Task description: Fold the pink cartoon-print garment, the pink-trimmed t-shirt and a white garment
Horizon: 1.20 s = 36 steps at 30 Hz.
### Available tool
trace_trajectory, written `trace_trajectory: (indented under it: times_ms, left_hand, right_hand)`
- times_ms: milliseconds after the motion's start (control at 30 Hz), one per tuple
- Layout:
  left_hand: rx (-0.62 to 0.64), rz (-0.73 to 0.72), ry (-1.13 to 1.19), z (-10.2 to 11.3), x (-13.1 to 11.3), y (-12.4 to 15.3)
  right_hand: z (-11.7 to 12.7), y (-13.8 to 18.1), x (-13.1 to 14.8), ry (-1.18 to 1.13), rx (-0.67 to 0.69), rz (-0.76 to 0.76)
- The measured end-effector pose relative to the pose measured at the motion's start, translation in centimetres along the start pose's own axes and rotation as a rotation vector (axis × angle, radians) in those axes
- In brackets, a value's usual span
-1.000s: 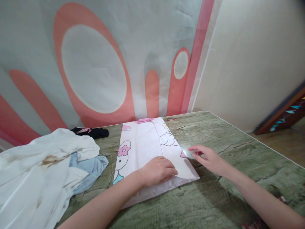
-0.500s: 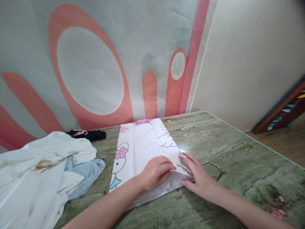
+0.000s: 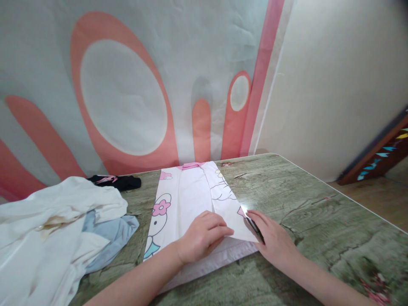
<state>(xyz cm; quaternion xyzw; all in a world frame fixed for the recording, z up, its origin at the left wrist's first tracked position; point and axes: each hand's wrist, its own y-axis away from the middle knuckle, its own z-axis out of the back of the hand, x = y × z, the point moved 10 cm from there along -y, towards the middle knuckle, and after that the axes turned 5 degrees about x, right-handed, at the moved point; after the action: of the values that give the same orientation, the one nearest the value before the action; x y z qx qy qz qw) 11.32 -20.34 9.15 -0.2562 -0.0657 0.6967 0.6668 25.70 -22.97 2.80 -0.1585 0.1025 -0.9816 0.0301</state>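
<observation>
A white shirt [image 3: 194,199] with a cartoon cat print and a pink collar lies folded lengthwise on the table, collar at the far end. My left hand [image 3: 205,233] rests over its near part, fingers curled together on the edge of the upper layer; the fingertips are partly hidden. My right hand [image 3: 274,238] is at the shirt's near right corner, fingers stretched along the side edge and thumb apart from them. Between the upper layer and the pinkish hem [image 3: 223,257], the cloth forms a slanting fold.
At the left lies a heap of white clothing [image 3: 60,212] with a light blue garment [image 3: 117,238] partly under it. Behind it is a black garment [image 3: 127,182] with pink marks. The wood-patterned table [image 3: 312,212] meets a wall with a coral-coloured print [image 3: 121,21].
My right hand has shifted slightly right and down along the shirt's corner, its thumb now nearer the edge. My left hand has moved a little left. The view has tilted slightly.
</observation>
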Motion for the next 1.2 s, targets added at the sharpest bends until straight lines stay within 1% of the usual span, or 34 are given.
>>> trace_trajectory:
  times_ms: [133,333,500,633,733,800,900,1067,1133,1200]
  left_hand:
    - [0.097,-0.073,-0.095,-0.2,-1.2,-0.1]
    - [0.270,-0.122,-0.226,-1.4,-2.1,-0.3]
    - [0.328,-0.109,-0.309,-1.8,-2.0,-0.4]
    - [0.391,-0.104,-0.330,-2.6,-2.0,-0.2]
    - [0.421,-0.105,-0.328,-3.2,-1.8,-0.1]
    - [0.435,-0.098,-0.307,-3.5,-1.6,0.1]
    - [0.459,-0.095,-0.260,-3.9,-1.2,0.4]
    - [0.458,-0.102,-0.243,-3.9,-1.1,0.5]
    - [0.452,-0.103,-0.230,-3.7,-1.2,0.4]
    - [0.438,-0.101,-0.215,-3.4,-1.3,0.3]
  right_hand:
    - [0.0,0.3,0.3,0.082,0.003,0.043]
    - [0.0,0.9,2.8,0.241,-0.002,0.181]
    - [-0.5,0.9,3.5,0.349,0.020,0.232]
    - [-1.6,1.1,3.4,0.431,0.044,0.304]
    - [-2.4,1.2,3.2,0.456,0.073,0.325]
    - [-2.6,1.2,3.2,0.438,0.099,0.325]
    - [-1.8,1.3,3.3,0.347,0.174,0.317]
    - [0.4,1.2,3.2,0.038,0.370,0.326]
    - [1.1,0.8,2.5,-0.067,0.388,0.309]
    - [1.5,0.0,1.4,-0.126,0.327,0.258]
